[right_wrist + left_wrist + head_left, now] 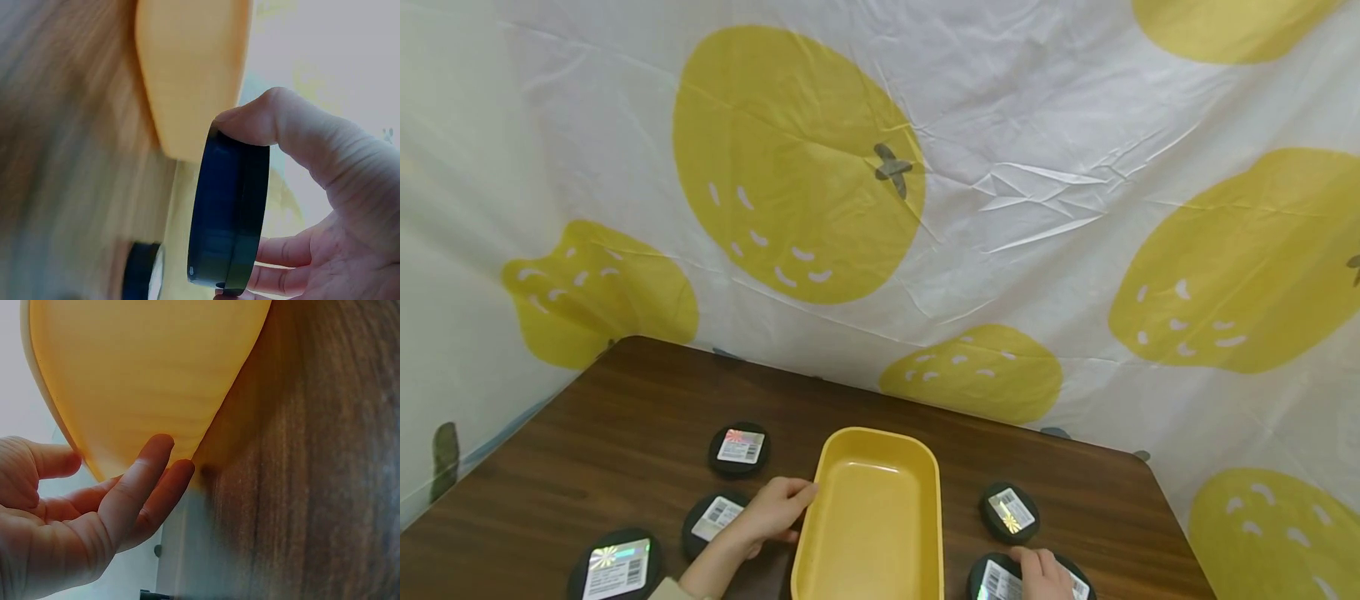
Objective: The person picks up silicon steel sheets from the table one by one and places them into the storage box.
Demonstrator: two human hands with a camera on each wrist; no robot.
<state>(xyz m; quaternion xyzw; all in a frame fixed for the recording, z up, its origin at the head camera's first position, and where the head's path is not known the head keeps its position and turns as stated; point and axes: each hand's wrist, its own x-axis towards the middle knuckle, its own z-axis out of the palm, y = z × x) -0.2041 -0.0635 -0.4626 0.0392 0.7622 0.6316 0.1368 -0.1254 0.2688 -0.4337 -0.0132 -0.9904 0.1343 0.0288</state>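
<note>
A deep yellow plastic tray lies lengthwise in front of me. At its left side, my left hand holds the rim with the thumb, its fingers against the outer wall in the left wrist view. My right hand grips a flat, round black container by its edge, thumb on one side and fingers on the other. In the head view the fingers cover part of its white label. Right of the tray, a similar labelled black container sits on the table.
Left of the tray lie more round black containers: one at the back, one beside my left wrist, and one nearer me. The dark wooden table ends at a white cloth with yellow fruit prints.
</note>
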